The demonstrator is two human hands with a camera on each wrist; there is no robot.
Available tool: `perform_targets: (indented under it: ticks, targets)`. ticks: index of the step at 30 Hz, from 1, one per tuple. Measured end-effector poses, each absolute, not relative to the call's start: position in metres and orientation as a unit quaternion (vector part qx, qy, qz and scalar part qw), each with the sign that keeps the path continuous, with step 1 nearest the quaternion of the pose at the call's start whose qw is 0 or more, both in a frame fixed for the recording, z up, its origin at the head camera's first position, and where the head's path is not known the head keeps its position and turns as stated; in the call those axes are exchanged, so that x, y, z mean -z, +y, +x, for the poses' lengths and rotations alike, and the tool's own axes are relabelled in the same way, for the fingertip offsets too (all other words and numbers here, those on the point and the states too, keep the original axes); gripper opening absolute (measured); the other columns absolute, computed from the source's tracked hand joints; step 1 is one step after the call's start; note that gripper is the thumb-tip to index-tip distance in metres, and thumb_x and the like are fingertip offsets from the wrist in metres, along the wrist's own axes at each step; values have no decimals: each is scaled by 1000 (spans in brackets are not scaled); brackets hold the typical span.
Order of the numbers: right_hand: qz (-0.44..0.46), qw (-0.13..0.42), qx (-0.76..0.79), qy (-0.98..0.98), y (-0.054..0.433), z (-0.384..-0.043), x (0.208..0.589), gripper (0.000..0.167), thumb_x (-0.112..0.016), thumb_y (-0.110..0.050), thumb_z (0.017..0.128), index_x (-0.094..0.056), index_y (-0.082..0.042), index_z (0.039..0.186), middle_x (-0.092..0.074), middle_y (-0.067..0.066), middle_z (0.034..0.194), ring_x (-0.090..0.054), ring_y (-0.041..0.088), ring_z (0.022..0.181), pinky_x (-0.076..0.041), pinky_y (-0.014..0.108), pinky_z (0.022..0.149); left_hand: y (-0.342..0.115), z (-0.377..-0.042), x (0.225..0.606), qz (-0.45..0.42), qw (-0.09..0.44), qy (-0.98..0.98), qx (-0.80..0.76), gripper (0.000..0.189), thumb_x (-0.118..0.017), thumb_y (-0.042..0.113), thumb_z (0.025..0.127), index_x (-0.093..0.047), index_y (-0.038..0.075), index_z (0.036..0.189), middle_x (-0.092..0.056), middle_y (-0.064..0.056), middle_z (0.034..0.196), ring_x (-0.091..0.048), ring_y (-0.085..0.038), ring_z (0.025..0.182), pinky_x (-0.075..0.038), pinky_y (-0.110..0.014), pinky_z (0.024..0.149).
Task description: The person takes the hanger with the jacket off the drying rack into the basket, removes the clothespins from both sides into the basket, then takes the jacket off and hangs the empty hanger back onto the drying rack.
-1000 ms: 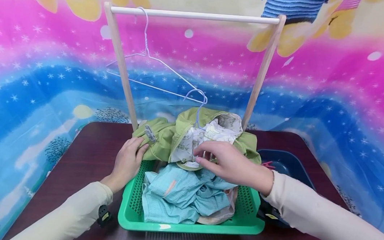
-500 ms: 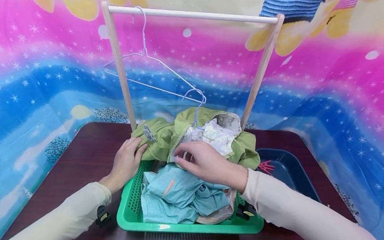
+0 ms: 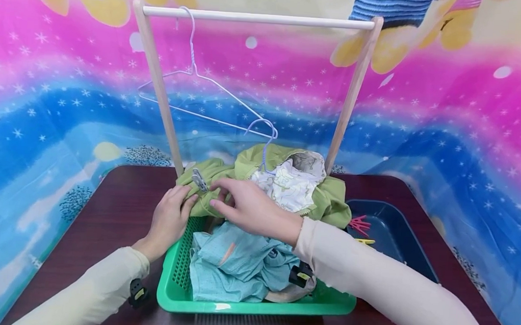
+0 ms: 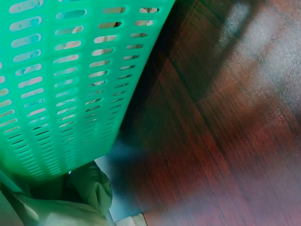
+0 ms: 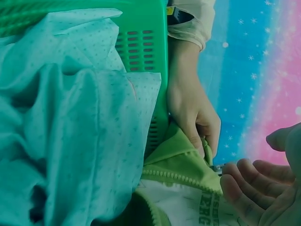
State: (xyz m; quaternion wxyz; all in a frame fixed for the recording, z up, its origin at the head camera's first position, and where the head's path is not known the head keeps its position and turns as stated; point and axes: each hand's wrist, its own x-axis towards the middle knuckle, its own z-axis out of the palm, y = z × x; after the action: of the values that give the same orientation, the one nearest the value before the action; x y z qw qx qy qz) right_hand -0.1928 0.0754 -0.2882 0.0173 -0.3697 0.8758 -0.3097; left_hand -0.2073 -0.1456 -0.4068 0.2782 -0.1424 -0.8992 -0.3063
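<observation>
A green zip jacket (image 3: 329,200) with a white printed lining lies over the back of the green basket (image 3: 257,307). At its left sleeve my left hand (image 3: 169,216) pinches the fabric between thumb and fingers, as the right wrist view also shows. A grey clothespin (image 3: 199,180) is clipped on that sleeve, just beyond the left fingers. My right hand (image 3: 255,209) hovers beside the clothespin, thumb and fingers apart and holding nothing. The hook of a lilac hanger (image 3: 265,153) sticks up from the jacket's neck; the rest of that hanger is hidden.
A wooden rack (image 3: 259,18) stands behind, with a bare wire hanger (image 3: 216,81) on its bar. Light-blue clothes (image 3: 232,274) fill the basket's front. Right of it sits a dark blue tray (image 3: 394,228) with red clothespins (image 3: 360,225) and a yellow clothespin (image 3: 365,241).
My right hand has moved left across the jacket front to the grey clothespin, uncovering more of the lining and the tray. The left hand keeps its hold on the sleeve.
</observation>
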Motion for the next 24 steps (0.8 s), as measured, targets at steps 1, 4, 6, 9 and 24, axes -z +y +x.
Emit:
perform_targets:
  ticks: [1, 4, 6, 9, 24]
  targets:
    - [-369, 18, 310, 876, 73, -194, 288, 35, -61, -23, 102, -61, -7, 133, -72, 0, 95, -65, 6, 73, -53, 20, 66, -146, -208, 407, -143, 279, -899, 306, 12, -61, 14, 101, -67, 4, 107, -67, -13, 101, -60, -32, 94, -50, -48, 79]
    - [-364, 15, 310, 878, 68, -197, 288, 39, -60, -23, 102, -57, -8, 138, -72, -1, 95, -63, 5, 70, -52, 20, 64, -145, -208, 407, -147, 280, -898, 306, 13, -61, 14, 102, -66, 4, 107, -67, -13, 101, -60, -33, 94, -50, -48, 79]
    - [-361, 15, 312, 879, 65, -200, 289, 44, -60, -23, 102, -52, -9, 143, -72, -1, 94, -62, 4, 68, -51, 20, 63, -145, -208, 407, -148, 279, -897, 308, 13, -60, 14, 102, -66, 4, 108, -67, -13, 101, -60, -32, 94, -50, -48, 79]
    - [-357, 17, 319, 877, 60, -206, 288, 51, -61, -23, 102, -45, -9, 148, -72, -1, 93, -62, 4, 67, -52, 20, 64, -145, -208, 407, -147, 278, -897, 310, 13, -60, 14, 102, -66, 4, 108, -67, -13, 102, -60, -32, 94, -50, -49, 79]
    - [-291, 149, 385, 863, 36, -226, 283, 58, -57, -26, 104, -37, -12, 156, -72, 13, 88, -70, 28, 71, -52, 25, 58, -147, -205, 406, -152, 277, -898, 305, 14, -57, 15, 104, -67, 8, 110, -68, -11, 102, -60, -32, 94, -49, -49, 78]
